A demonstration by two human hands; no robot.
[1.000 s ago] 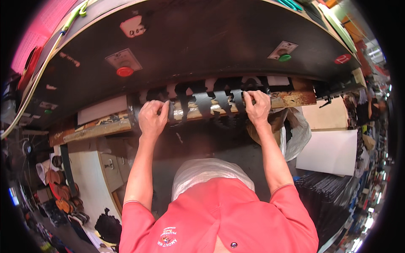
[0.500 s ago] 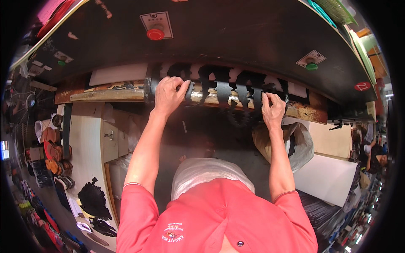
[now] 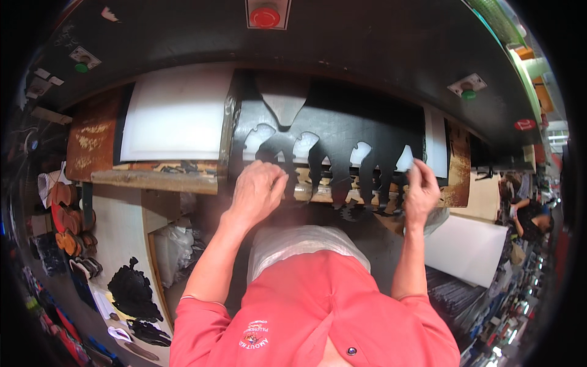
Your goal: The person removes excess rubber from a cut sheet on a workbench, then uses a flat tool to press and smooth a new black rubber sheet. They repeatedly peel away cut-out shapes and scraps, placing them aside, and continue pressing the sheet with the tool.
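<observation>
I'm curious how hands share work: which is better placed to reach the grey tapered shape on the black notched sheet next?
Probably the left hand: it shows nearly below the grey tapered shape; the right hand is farther, near the right end of the black notched sheet.

The sheet (image 3: 351, 113) is solid black, with a dull grey tapered shape (image 3: 284, 101) at its far side. Left of the sheet is a plain white board (image 3: 177, 113), and around both the counter (image 3: 92, 144) is rusty brown with pale mottling; beyond the sheet, the black panel (image 3: 367, 37) carries a red button (image 3: 265, 18) and green buttons (image 3: 468, 95). Nearer than the sheet, the shirt (image 3: 318, 300) is red with a whitish print (image 3: 252, 336).
</observation>
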